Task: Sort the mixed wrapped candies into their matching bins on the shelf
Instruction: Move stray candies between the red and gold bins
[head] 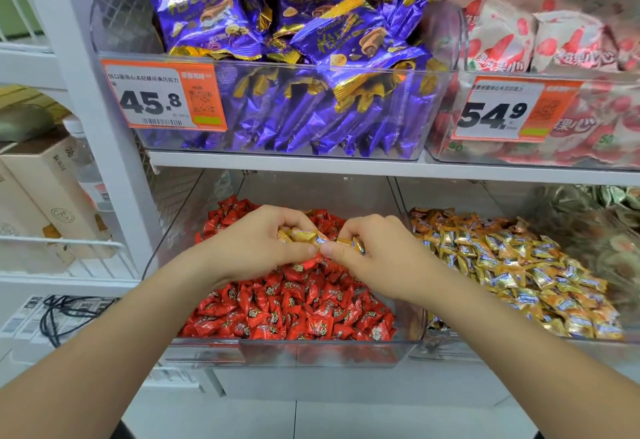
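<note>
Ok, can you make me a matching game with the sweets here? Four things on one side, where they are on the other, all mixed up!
Things:
1. purple packets
2. red candies
3. gold candy pile
4. held gold candies

Places:
A. lower left bin
B. between the left hand and right hand
C. upper left bin
D. lower right bin

Pairs: 1-C, 2-A, 3-D, 4-B

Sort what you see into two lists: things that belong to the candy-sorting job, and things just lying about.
Job: left hand and right hand, both pinching gold candies; red bin; gold bin.
Lying about: purple packs; white packs; price tags; boxes; cable.
</note>
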{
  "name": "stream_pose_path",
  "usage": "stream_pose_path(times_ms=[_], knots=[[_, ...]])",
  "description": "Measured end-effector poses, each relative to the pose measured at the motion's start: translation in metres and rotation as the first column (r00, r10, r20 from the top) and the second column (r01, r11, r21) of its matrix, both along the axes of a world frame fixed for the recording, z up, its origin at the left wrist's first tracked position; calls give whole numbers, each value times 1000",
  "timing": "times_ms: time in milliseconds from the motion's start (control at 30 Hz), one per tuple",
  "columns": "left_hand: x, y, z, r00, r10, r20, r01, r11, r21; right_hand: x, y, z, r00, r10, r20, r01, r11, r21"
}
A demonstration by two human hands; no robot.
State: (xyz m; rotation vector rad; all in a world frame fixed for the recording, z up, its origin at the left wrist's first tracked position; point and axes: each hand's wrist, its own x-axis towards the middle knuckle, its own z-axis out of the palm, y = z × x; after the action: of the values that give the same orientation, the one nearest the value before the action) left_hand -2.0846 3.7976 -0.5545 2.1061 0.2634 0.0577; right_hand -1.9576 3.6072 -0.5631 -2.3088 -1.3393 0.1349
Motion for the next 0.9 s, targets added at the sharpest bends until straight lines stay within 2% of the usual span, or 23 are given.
stream_pose_path(times_ms=[100,133,200,267,433,533,600,667,767,833,900], knots=[[4,-5,-4,996,22,91,-52,935,352,-2,-2,-2,995,-49,83,49,999,-2],[5,-8,-4,992,35,120,-82,908,410,-2,-3,-3,990,-54,130,53,999,9],[6,-13,-3,985,53,164,-114,916,385,-1,-6,-5,974,-74,215,73,997,12],[7,-17,1,984,64,168,-114,946,305,1,-8,-4,972,-94,217,90,996,29],[7,-30,16,984,25,178,-36,998,60,-1,-19,13,996,-61,-65,72,982,172],[7,-46,17,982,61,179,-51,997,-58,3,-40,26,955,-133,-264,204,943,263],[7,-59,13,986,59,159,-68,997,49,11,-64,31,940,-220,-262,290,919,266],[8,-79,13,987,33,155,-62,980,188,25,-92,28,930,-337,-146,363,900,240],[26,-124,23,980,29,196,-78,966,247,52,-126,11,882,-471,-38,470,869,156],[47,-157,29,976,24,218,-94,944,316,72,-142,0,850,-523,-66,528,844,94],[74,-184,30,979,40,198,-113,921,373,86,-154,-7,839,-531,-118,542,834,99]])
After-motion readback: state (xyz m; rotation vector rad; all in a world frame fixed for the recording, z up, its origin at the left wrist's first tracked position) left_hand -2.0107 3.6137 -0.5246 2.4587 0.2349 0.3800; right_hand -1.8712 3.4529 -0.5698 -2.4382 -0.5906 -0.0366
